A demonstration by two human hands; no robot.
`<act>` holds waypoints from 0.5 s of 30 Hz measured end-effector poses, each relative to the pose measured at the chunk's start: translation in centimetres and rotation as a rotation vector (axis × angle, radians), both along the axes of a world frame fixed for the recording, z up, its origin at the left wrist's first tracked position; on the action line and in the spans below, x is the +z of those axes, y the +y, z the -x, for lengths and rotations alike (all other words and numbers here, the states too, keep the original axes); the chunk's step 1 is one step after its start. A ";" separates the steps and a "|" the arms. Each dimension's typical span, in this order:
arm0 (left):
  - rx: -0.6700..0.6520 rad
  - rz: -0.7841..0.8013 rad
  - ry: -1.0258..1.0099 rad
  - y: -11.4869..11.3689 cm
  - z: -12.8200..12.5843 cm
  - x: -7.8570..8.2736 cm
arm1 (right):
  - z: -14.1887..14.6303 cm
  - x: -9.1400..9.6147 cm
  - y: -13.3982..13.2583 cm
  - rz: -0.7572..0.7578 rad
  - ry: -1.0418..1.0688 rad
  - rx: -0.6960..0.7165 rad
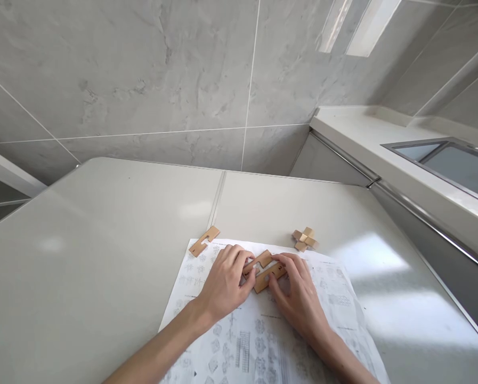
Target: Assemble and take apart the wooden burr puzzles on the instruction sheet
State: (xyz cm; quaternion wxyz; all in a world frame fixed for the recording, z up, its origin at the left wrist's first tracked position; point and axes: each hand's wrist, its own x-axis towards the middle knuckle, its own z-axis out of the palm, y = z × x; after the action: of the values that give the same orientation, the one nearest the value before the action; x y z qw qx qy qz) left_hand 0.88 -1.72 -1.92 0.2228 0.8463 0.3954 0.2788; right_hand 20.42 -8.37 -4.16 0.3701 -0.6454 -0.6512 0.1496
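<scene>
Both hands rest on a printed instruction sheet (262, 341) lying on a pale table (103, 256). My left hand (223, 282) pinches a flat notched wooden puzzle piece (258, 261) at its left end. My right hand (298, 296) pinches a second wooden piece (268, 278) that lies against the first. The two pieces touch between my fingertips. Another notched wooden piece (204, 241) lies loose at the sheet's top left corner. A small assembled wooden cross (305, 239) sits beyond the sheet to the right.
A grey tiled wall (162, 80) rises behind the table. To the right runs a white counter (374, 144) with a recessed steel sink (454, 165). A seam (217, 197) splits the tabletop down the middle.
</scene>
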 end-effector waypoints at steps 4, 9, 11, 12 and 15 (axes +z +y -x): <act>-0.057 0.009 0.003 0.0 0.2 0.1 | -0.1 0.1 0.1 0.008 0.044 0.027; -0.240 -0.041 0.069 -0.1 0.2 0.5 | 0.0 0.5 0.2 0.026 0.110 0.080; -0.260 -0.053 0.096 -0.1 0.2 0.5 | 0.1 0.8 0.2 0.038 0.133 0.107; -0.258 -0.056 0.106 -0.2 0.2 0.5 | 0.1 0.9 0.2 0.041 0.140 0.117; -0.235 -0.056 0.109 -0.2 0.2 0.3 | 0.1 1.2 0.1 0.057 0.150 0.131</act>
State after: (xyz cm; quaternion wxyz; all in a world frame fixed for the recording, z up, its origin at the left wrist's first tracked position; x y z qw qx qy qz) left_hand 0.66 -1.90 -1.62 0.2085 0.9066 0.2971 0.2154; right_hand 20.30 -8.24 -2.97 0.3889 -0.5986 -0.6580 0.2399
